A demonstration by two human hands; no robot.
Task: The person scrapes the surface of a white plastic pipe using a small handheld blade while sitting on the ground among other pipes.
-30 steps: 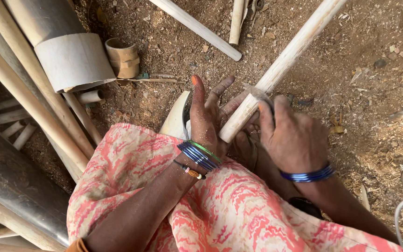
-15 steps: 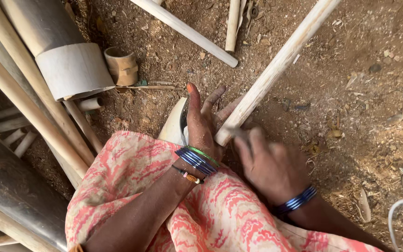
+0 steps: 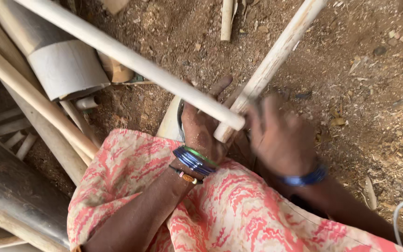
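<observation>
A pale, peeled wooden stick point(image 3: 276, 53), long and round, slants from the upper right down to the centre. Its lower end sits between the left hand point(image 3: 201, 128) and the blurred right hand point(image 3: 278, 137), above bare dirt ground point(image 3: 360, 70).

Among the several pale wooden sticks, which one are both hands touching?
The stick running to the upper right edge; its lower end sits between the left hand and right hand. Others lie apart.

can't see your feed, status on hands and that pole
Left hand steadying pale pole at its near end. Right hand blurred beside it, grip unclear. Second pole crosses over the left fingers.
</observation>
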